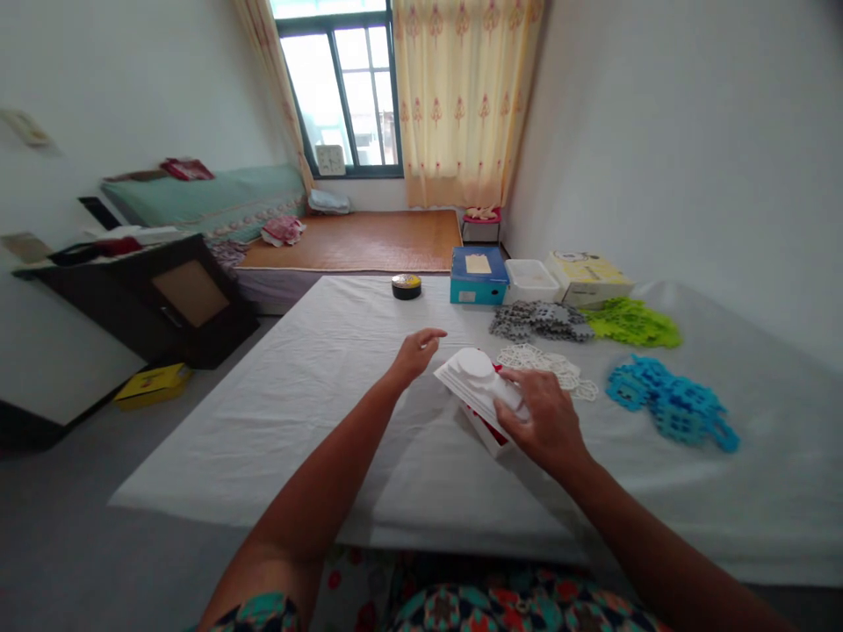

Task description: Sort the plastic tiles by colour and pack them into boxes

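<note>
My right hand (550, 420) is closed on a white stack of flat foam pieces with red underneath (479, 386), held tilted just above the white tablecloth (316, 395). My left hand (416, 353) hovers just left of the stack, fingers loosely stretched out and holding nothing. Behind the stack lie white lace-like puzzle pieces (546, 362).
Piles of grey pieces (540, 319), green pieces (629, 322) and blue pieces (672, 405) lie on the table's right side. At the back stand a blue box (478, 274), a white tub (530, 280), a yellow-white box (588, 276) and a tape roll (407, 286). A dark cabinet (164, 303) stands left.
</note>
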A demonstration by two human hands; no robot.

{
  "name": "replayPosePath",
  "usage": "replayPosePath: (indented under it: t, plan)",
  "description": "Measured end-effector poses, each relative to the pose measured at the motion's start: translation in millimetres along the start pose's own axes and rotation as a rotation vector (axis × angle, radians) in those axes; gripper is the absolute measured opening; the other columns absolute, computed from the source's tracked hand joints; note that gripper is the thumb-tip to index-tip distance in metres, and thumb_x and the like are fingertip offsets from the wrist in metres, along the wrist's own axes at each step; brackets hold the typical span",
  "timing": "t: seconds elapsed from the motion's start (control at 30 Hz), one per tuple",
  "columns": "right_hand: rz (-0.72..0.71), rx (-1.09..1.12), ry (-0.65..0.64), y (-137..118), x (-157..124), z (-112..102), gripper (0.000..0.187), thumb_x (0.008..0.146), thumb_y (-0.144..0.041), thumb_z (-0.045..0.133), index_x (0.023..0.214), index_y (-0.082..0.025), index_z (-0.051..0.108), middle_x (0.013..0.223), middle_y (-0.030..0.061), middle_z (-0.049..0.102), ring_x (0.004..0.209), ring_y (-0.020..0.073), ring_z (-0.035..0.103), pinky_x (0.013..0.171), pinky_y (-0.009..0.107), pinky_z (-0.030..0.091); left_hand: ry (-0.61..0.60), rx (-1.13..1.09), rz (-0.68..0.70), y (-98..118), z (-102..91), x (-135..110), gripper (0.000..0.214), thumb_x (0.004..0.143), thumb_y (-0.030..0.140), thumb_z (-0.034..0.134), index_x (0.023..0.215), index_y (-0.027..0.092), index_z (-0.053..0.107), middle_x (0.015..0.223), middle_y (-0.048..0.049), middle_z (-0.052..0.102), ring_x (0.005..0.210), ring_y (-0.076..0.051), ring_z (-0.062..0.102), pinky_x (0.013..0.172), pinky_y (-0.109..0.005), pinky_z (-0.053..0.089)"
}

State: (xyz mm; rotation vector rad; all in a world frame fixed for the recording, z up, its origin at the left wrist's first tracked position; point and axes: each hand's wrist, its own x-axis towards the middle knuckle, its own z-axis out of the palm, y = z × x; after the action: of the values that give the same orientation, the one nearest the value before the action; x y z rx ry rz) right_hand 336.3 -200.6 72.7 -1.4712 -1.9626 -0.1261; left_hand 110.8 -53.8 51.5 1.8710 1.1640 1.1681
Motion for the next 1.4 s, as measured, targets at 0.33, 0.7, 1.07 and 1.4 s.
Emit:
replayPosePath:
  t: [0.33, 0.7, 1.07, 1.4]
  plan:
    - [-0.183, -0.159, 0.037, -18.1, -11.2, 7.9, 0.030, 0.083, -0.032, 0.062, 0.111, -0.021, 0.060, 0.109, 0.0090, 0.061, 0.100, 0.0264, 0.054, 0.086, 0.039, 0.046, -0.033, -0.305, -0.171, -28.0, 27.5, -28.0, 0.033, 0.078, 0.018, 0.047, 0.100, 0.014, 0.070, 0.102, -0.0086, 0.073, 0.097, -0.020, 0.066, 0.088, -0.035, 0.051]
    - [-0.068, -0.205, -0.050, -8.5, 13.6, 8.2, 0.030, 0.084, -0.035, 0.059, 0.111, -0.024, 0.062, 0.115, 0.0078, 0.059, 0.102, 0.0252, 0.052, 0.084, 0.036, 0.047, -0.151, -0.446, -0.200, -28.1, 29.2, -29.6, 0.037, 0.075, 0.017, 0.046, 0.102, 0.014, 0.071, 0.105, -0.0079, 0.071, 0.098, -0.020, 0.062, 0.087, -0.033, 0.048]
    - [-0.060, -0.199, -0.131, -4.8, 20.9, 8.2, 0.032, 0.084, -0.038, 0.058, 0.113, -0.025, 0.062, 0.117, 0.0086, 0.060, 0.101, 0.0270, 0.055, 0.083, 0.039, 0.048, -0.180, -0.323, -0.121, -17.1, 23.8, -30.3, 0.042, 0.087, 0.045, 0.048, 0.109, 0.016, 0.070, 0.108, -0.0076, 0.070, 0.099, -0.022, 0.061, 0.086, -0.033, 0.048]
    - [0.100, 0.116, -0.062, 27.7, -4.9, -14.0, 0.062, 0.083, -0.052, 0.059, 0.137, -0.022, 0.046, 0.132, 0.0120, 0.056, 0.120, 0.0294, 0.050, 0.100, 0.047, 0.043, -0.183, -0.329, -0.085, -12.2, 21.1, -30.6, 0.045, 0.089, 0.049, 0.050, 0.117, 0.019, 0.067, 0.124, -0.0099, 0.065, 0.118, -0.027, 0.055, 0.104, -0.043, 0.039]
